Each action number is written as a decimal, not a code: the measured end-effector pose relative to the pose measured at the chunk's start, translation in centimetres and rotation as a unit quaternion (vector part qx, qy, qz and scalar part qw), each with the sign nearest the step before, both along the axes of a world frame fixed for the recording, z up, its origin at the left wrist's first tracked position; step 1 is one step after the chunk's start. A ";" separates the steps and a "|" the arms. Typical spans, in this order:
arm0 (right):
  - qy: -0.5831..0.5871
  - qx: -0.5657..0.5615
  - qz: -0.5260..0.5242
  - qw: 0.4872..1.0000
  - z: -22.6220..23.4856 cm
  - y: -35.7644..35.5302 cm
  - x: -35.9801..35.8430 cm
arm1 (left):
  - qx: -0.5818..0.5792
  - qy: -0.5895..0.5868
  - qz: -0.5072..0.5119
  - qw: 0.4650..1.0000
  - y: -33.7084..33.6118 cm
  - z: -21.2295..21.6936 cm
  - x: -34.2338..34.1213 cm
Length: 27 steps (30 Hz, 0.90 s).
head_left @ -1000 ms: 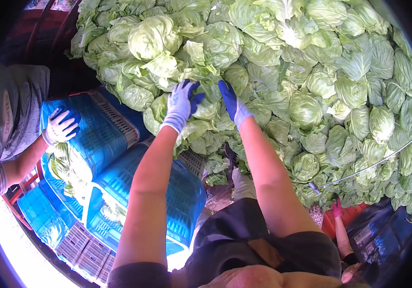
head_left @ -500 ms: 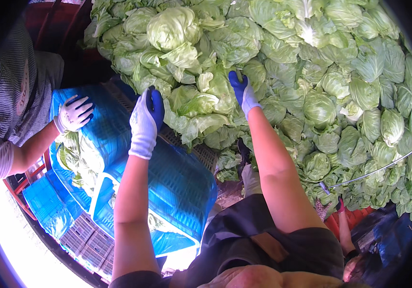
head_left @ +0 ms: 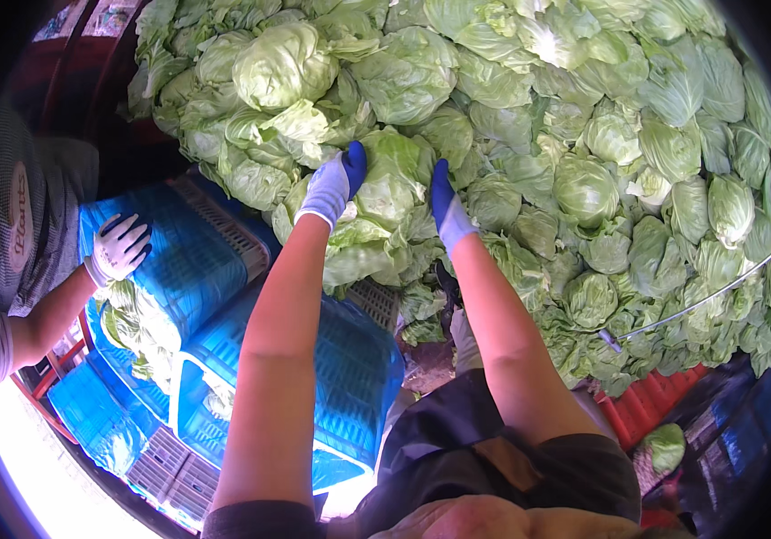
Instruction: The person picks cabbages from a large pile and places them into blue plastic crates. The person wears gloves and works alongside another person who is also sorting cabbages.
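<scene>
A large heap of pale green lettuce heads (head_left: 588,189) fills the upper part of the view. My left hand (head_left: 332,184), in a white knitted glove with blue coated fingers, presses on the left side of a leafy lettuce head (head_left: 394,171). On that head's right side is my right hand (head_left: 448,205), gloved alike, its fingers upright along the leaves. The head is clasped between both palms and rests among its neighbours on the heap. The leaves partly hide my fingertips.
To the left, blue-lined plastic crates (head_left: 269,359) hold lettuce. Another person's gloved hand (head_left: 120,247) rests on a blue liner. A thin metal rod (head_left: 700,304) lies across the heap's right side. A red crate (head_left: 646,400) and a loose lettuce head (head_left: 666,447) are at lower right.
My left hand has moved right onto the lettuce head, and my hands are closer together around it. The other person's hand at lower right has left view; a lettuce head now shows there.
</scene>
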State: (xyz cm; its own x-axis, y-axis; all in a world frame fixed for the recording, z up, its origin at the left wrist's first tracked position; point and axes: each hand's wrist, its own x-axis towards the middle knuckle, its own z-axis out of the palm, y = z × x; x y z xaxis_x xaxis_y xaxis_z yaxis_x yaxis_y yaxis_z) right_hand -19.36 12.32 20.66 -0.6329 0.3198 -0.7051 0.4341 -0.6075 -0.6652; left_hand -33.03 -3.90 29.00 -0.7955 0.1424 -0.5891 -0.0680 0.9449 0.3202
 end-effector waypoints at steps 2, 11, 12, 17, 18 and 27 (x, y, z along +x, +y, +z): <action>-0.009 0.015 0.012 1.000 0.4 0.5 -0.2 | 0.035 -0.071 0.071 0.994 1.0 1.9 0.3; 0.204 -0.372 -0.121 0.898 11.4 7.3 7.2 | 0.416 -0.152 0.071 0.894 3.0 26.8 10.0; 0.206 -0.353 -0.120 0.904 13.3 7.5 7.5 | 0.447 -0.077 0.095 0.886 1.4 27.7 10.6; 0.228 -0.044 -0.022 0.972 24.2 7.8 8.3 | 0.460 0.078 -0.020 0.884 1.8 34.8 15.9; 0.230 0.039 0.037 0.972 28.1 7.2 8.4 | 0.480 0.117 0.007 0.870 1.6 34.6 16.1; 0.311 0.233 0.170 0.906 53.6 12.6 9.9 | 0.881 -0.161 0.195 0.400 2.6 40.3 18.1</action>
